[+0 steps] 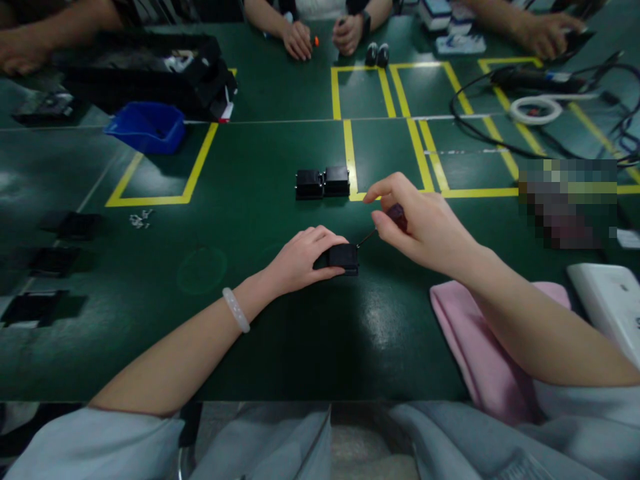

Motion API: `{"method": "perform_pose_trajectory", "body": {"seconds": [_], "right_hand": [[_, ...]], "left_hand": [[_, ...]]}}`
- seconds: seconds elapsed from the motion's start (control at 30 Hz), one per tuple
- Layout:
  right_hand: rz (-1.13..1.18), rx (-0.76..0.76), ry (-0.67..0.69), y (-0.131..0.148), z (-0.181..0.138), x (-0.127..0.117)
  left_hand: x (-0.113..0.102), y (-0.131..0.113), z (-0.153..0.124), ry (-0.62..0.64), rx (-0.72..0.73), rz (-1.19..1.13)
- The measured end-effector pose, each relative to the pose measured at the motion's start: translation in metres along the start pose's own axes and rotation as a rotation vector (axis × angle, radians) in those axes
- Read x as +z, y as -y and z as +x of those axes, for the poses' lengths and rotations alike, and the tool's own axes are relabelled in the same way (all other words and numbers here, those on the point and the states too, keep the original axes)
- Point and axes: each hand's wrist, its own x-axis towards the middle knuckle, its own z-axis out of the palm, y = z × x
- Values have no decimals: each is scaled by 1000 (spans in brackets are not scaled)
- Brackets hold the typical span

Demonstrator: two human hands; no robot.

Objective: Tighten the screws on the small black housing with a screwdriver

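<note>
On the green tabletop in front of me, my left hand (313, 260) pinches a small black box-shaped part (343, 258) between thumb and fingers. My right hand (420, 217) is closed around the dark handle of a screwdriver (397, 217). Its thin shaft slants down to the left, and the tip meets the right side of the black part, near a small shiny spot, perhaps a screw. Just beyond sit two similar black parts (323, 183), side by side. Small silvery screws (141, 219) lie in a loose pile to the left.
A blue bin (147, 128) and a large black tray (145, 73) stand at the back left. Several black pieces (53, 261) lie at far left. A pink cloth (467, 333) is under my right forearm. Cables (480, 133) coil at right. Other people's hands (299, 40) rest across the table.
</note>
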Motion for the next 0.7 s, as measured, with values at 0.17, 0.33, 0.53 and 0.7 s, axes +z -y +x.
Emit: {"method": "perform_pose_trajectory", "body": {"seconds": [0.17,0.33,0.53,0.7], "right_hand": [[-15,-10,7,-1,-1,0],[-16,6,-11,0,0,1],[-6,-1,4,-1,0,0],[-12,4,0,-1,0,0]], "left_hand": [[0,0,0,4,-1,6],[-1,0,0,7,-6,-6],[-1,-1,0,9,-7,-1],[0,0,0,1,-1,-5]]}}
